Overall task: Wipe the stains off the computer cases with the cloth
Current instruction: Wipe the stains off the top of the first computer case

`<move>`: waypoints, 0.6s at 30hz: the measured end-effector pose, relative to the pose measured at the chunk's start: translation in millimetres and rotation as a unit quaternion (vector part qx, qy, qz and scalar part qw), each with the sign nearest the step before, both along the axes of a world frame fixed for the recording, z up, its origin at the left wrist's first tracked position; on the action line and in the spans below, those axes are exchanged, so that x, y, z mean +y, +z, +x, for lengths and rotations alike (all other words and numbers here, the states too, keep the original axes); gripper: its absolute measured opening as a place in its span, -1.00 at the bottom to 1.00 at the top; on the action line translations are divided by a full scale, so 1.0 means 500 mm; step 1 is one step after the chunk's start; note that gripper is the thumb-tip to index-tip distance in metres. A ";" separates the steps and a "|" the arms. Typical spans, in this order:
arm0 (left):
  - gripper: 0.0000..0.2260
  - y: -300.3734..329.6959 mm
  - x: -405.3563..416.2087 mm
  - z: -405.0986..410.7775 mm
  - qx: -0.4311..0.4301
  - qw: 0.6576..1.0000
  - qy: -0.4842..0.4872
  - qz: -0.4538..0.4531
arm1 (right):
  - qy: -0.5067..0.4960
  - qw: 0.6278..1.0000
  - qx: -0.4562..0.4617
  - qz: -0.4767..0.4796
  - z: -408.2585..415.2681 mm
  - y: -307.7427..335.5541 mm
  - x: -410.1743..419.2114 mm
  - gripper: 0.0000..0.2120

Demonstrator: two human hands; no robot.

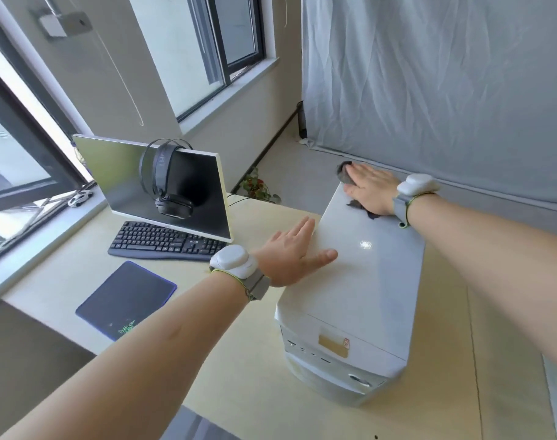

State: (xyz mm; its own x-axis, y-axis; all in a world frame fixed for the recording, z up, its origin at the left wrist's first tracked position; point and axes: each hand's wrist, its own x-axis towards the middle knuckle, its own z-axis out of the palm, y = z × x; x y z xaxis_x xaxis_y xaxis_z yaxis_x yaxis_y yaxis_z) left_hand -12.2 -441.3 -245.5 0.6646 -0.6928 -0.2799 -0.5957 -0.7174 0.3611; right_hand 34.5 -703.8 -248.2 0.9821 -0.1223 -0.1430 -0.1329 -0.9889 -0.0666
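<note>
On top of white computer case, far end: right hand flat, fingers straight, pressing dark grey cloth down against panel; cloth bunched under palm, corners poking out at fingertips and near wrist. Left hand released too, fingers straight along case's left edge, thumb resting on top panel, steadying. Case standing on pale desk, front panel toward camera, a tan sticker on it. No stains clearly visible on glossy top from this angle; glare spot mid-panel.

Risks from here, as judgement only. Cloth at very back edge of case: one more outward stroke likely pushes it over and off, behind desk. Flat palm, no pinch on fabric, so cloth free to slip out sideways under hard rubbing. Heavy pressure at far end, long reach: possible sliding or tipping of case if left hand lets up. Monitor with headphones hung on it, keyboard and mouse pad near left elbow; wide sweep could knock them.
</note>
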 end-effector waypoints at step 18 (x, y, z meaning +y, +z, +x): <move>-0.35 0.073 -0.066 -0.005 -0.004 0.995 0.019 -0.100 | 0.320 0.947 0.012 -0.026 -0.418 0.008 0.243 -0.35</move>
State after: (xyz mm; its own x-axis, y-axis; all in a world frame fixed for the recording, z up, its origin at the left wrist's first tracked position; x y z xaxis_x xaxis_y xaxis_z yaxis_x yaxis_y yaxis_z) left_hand -14.9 -474.0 -209.1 0.6926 -0.7088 -0.1341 -0.5735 -0.6537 0.4938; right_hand -174.4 -582.2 -244.2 0.8543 0.4891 -0.1760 0.4936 -0.8695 -0.0204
